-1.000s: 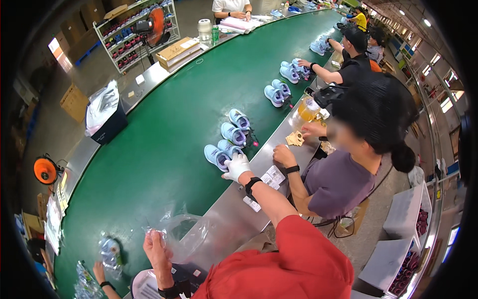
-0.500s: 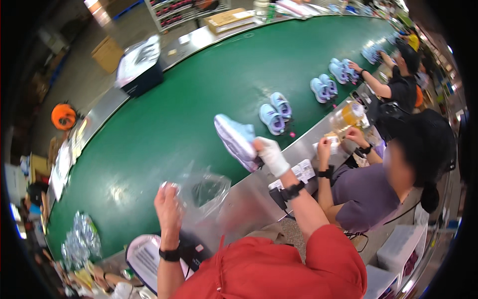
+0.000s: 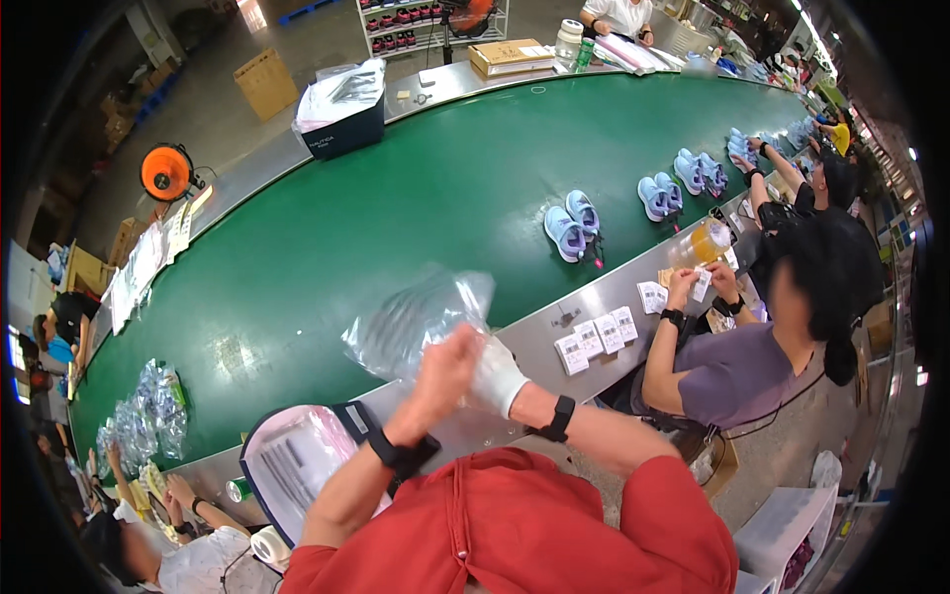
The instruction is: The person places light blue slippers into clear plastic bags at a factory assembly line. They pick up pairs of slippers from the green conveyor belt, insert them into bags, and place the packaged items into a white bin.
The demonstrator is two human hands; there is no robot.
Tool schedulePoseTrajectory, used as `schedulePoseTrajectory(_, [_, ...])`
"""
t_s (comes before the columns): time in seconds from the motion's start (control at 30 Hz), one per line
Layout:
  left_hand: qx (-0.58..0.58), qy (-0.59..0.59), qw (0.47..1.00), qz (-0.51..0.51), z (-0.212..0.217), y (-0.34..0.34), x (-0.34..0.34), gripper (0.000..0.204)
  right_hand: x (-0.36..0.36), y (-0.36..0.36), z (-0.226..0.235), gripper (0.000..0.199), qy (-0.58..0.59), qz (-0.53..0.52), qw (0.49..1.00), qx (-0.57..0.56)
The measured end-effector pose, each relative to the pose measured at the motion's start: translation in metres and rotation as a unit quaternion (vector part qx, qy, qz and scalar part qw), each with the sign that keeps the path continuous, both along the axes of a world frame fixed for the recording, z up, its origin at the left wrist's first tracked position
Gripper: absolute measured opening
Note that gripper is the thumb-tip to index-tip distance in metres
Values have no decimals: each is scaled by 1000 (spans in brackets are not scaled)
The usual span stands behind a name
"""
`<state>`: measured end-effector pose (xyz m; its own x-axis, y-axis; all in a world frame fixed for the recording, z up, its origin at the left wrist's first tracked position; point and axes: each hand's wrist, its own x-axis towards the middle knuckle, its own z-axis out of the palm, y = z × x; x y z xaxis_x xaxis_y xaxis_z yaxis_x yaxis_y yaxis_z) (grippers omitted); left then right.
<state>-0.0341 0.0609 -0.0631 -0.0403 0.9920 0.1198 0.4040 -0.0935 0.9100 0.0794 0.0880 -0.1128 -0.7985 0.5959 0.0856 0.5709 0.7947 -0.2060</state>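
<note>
Just over the belt's near edge, a clear plastic bag (image 3: 421,312) spreads out from my two hands, blurred and full of glare. My left hand (image 3: 447,374) is bare and closed on the bag's near end. Against it sits my right hand (image 3: 495,381) in a white glove, its fingers partly hidden behind the left, also closed at the bag. Whether a shoe is inside the bag, I cannot make out. Farther right on the green belt (image 3: 327,257) stands a pair of light blue sneakers (image 3: 569,230), with more pairs beyond them.
A padded case (image 3: 259,465) holding flat clear bags lies left of my body. Bagged items (image 3: 148,411) lie on the belt at far left. Label stacks (image 3: 594,337) sit on the metal ledge beside a seated co-worker (image 3: 727,366). A dark box (image 3: 341,134) stands on the far ledge.
My hands have come together at the bag. The light blue shoe that my right hand held is no longer plainly visible. The view has shifted, and label stacks show on the ledge.
</note>
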Motion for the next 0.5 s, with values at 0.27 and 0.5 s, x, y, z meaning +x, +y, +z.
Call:
schedulePoseTrajectory(0.27, [-15,94,977,-191,35,14,-15,13,-21,-22,39,21,54,198,961,-187])
schedulePoseTrajectory(0.5, [-60,41,990,-118,3,-64,-25,9,-10,3,74,28,-104,-161,967,-169])
